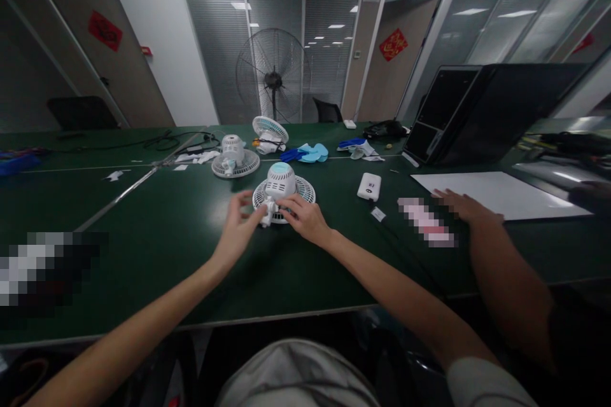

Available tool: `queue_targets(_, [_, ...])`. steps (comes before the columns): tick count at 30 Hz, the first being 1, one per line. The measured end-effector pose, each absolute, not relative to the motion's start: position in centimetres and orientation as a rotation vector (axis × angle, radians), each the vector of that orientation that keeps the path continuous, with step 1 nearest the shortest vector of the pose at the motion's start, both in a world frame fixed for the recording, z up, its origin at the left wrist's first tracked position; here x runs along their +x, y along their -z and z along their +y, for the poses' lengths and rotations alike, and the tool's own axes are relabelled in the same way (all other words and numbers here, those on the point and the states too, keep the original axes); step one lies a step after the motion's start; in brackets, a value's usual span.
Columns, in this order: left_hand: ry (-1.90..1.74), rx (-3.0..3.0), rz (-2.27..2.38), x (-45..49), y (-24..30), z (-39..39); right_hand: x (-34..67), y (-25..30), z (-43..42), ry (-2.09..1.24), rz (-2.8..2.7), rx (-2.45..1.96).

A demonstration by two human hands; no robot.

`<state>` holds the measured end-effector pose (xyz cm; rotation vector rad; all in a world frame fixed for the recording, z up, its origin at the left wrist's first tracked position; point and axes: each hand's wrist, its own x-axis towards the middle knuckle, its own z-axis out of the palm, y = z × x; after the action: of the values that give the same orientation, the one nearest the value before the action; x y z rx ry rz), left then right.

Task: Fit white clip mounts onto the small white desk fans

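Left hand [237, 229], right hand [305, 219] grip small fan [281, 181], well inside table edge [267, 317].

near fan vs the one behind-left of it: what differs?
Cap: the near fan has a pale blue cap on its motor housing; the far fan looks all white there.
Handling: the left hand and right hand hold the near fan; nothing touches the far fan.
Shared: both are small white fans lying grille-down on the table, motor housing up.
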<state>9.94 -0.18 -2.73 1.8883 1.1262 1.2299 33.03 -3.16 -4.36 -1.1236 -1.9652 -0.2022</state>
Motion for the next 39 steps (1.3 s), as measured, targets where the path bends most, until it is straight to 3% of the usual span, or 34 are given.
queue_targets(4, [-1.053,2.051,1.050,10.5,4.4,0.5,33.1,3.7,-3.5,0.142,-1.997,-1.135])
queue_targets(13, [-1.178,2.096,0.983,10.6,4.3,-0.6,32.2,3.8,-3.4,0.018,-1.844,-1.189])
queue_targets(22, [-1.201,2.034,0.993,10.5,4.5,-0.3,33.2,3.3,-4.0,0.218,-2.053,-1.128])
queue_targets(29, [-1.211,2.091,0.976,10.6,4.6,-0.3,32.1,4.1,-3.1,-0.085,-1.841,-1.198])
queue_targets(36, [-1.204,2.063,0.980,10.7,4.5,-0.4,33.2,3.4,-3.8,0.086,-2.040,-1.100])
queue_targets(39, [-1.202,2.081,0.978,10.6,4.2,-0.5,32.5,3.6,-3.5,-0.065,-1.919,-1.168])
